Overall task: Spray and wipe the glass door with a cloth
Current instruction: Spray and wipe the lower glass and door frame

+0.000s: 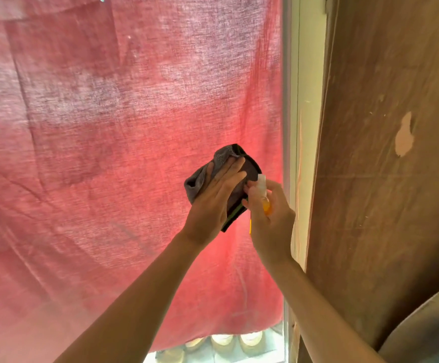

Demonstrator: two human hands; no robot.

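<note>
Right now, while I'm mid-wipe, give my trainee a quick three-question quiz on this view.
1. True or false: the left hand presses a grey cloth flat against the glass door.
2. Which hand has its grip on the spray bottle? A) left B) right C) neither
3. Fill in: behind the glass hangs a ____ fabric, and the door frame runs along its ____ side.

Key: 1 true. 2 B, the right hand, held beside the cloth near the frame. 3 red; right.
</note>
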